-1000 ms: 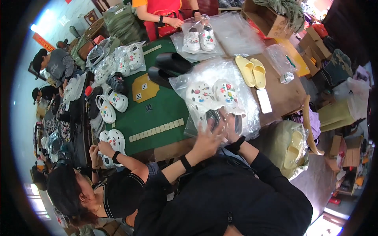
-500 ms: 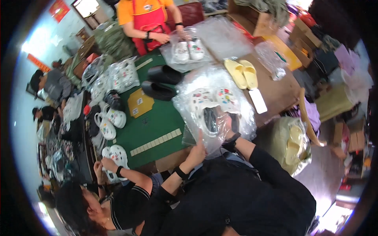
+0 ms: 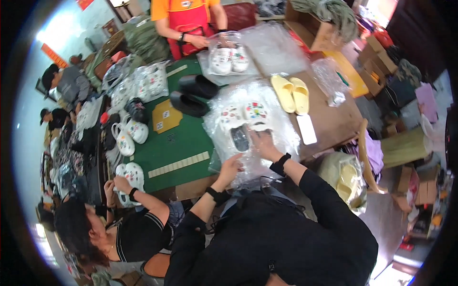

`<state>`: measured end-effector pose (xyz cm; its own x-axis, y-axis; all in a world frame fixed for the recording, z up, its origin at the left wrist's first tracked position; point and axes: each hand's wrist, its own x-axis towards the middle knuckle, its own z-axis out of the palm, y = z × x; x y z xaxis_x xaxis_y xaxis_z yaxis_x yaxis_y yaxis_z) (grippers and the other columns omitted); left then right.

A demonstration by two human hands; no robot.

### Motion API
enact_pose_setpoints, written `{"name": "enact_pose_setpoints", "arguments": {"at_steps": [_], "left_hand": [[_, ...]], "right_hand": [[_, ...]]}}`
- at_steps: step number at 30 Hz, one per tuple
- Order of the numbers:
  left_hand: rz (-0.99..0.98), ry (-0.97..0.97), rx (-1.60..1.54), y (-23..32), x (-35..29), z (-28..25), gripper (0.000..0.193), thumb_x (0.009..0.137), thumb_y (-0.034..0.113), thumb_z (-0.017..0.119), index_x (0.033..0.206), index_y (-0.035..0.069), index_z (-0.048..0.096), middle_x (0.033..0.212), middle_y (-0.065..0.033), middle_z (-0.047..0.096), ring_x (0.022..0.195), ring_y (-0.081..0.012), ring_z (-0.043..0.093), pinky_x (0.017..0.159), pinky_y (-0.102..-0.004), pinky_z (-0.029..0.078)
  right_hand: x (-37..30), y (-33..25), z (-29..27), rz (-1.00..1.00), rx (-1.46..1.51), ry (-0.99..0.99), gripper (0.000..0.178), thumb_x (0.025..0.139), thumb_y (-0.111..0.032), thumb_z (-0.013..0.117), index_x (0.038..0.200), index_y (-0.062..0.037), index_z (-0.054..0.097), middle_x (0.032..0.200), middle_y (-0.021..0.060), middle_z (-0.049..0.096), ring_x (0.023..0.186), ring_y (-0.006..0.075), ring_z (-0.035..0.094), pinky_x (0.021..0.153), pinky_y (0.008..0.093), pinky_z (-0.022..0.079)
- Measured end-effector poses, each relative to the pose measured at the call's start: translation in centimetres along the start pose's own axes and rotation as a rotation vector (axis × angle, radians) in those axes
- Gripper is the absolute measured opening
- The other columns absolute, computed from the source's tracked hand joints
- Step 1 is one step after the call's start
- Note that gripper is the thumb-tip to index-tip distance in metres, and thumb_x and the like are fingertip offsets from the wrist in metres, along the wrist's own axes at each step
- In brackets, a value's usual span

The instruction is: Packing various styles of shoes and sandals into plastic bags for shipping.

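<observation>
A pair of white clogs (image 3: 232, 116) with colourful charms lies in a clear plastic bag (image 3: 281, 119) on the table in front of me. My right hand (image 3: 263, 144) rests over the foot opening of the right clog, fingers stretched toward its front. Whether the fingers are inside the bag or on top of it I cannot tell. By the bag's near left edge, below the left clog's heel, is my left hand (image 3: 231, 168), its thumb and forefinger apart, gripping nothing that shows.
Yellow slides (image 3: 292, 94) and a white card (image 3: 307, 129) lie right of the bag, black shoes (image 3: 190, 101) to its left. A co-worker's hands (image 3: 119, 185) handle white clogs at the left. Across the table, a person in a red apron (image 3: 190, 24) handles bagged white clogs (image 3: 230, 59).
The bagged clogs have gone down onto the table, away from me. My right hand has shifted from under the heels to on top of the right clog; the left has drawn back slightly.
</observation>
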<state>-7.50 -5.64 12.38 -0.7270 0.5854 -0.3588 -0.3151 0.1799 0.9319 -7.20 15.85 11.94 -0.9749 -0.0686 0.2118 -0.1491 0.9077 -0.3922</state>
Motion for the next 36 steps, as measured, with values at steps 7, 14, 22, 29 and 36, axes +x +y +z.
{"name": "enact_pose_setpoints", "arguments": {"at_steps": [7, 14, 22, 29, 36], "left_hand": [[0.053, 0.043, 0.084, 0.8, -1.0, -0.5, 0.04, 0.087, -0.003, 0.04, 0.126, 0.002, 0.049, 0.096, -0.0119, 0.063, 0.085, -0.0158, 0.06, 0.079, -0.0274, 0.048], [0.32, 0.089, 0.195, 7.2, 1.5, 0.0, 0.027, 0.09, 0.004, 0.047, 0.113, -0.005, 0.056, 0.1, -0.0101, 0.063, 0.09, -0.0139, 0.057, 0.082, -0.027, 0.044], [0.445, 0.019, -0.005, 14.4, 0.4, 0.3, 0.029, 0.091, 0.004, 0.045, 0.118, -0.007, 0.052, 0.101, -0.0137, 0.062, 0.094, -0.0163, 0.057, 0.088, -0.0287, 0.042], [0.456, -0.082, -0.028, 16.6, 0.9, 1.6, 0.033, 0.091, 0.005, 0.049, 0.123, -0.003, 0.049, 0.11, -0.014, 0.06, 0.097, -0.0157, 0.056, 0.089, -0.0275, 0.041], [0.586, 0.064, -0.012, 13.7, 0.6, -1.0, 0.025, 0.091, 0.007, 0.049, 0.114, -0.003, 0.053, 0.103, -0.01, 0.059, 0.094, -0.0121, 0.055, 0.084, -0.0271, 0.044]], "right_hand": [[-8.3, -0.5, -5.5, 0.128, 0.362, -0.05, 0.064, 0.077, -0.029, 0.063, 0.131, -0.0083, 0.038, 0.126, 0.0225, 0.044, 0.116, 0.0374, 0.042, 0.098, 0.046, 0.032], [-1.4, -5.4, -8.2, -0.091, 0.011, -0.01, 0.116, 0.045, -0.051, 0.081, 0.141, -0.018, 0.024, 0.147, 0.017, 0.016, 0.135, 0.0373, 0.012, 0.106, 0.0595, 0.005], [2.5, -6.6, -6.8, 0.1, 0.035, 0.202, 0.08, 0.063, -0.038, 0.074, 0.133, -0.0185, 0.038, 0.136, 0.0097, 0.038, 0.129, 0.0347, 0.03, 0.104, 0.0566, 0.017], [3.1, -3.3, -7.5, -0.007, 0.203, 0.522, 0.053, 0.058, 0.0, 0.063, 0.11, -0.0086, 0.059, 0.116, 0.0079, 0.058, 0.11, 0.0288, 0.052, 0.092, 0.0392, 0.043], [7.5, -0.1, -11.9, 0.423, 0.537, 0.62, 0.018, 0.074, -0.01, 0.064, 0.09, -0.004, 0.065, 0.087, 0.0139, 0.064, 0.078, 0.0266, 0.061, 0.07, 0.0341, 0.047]]}}
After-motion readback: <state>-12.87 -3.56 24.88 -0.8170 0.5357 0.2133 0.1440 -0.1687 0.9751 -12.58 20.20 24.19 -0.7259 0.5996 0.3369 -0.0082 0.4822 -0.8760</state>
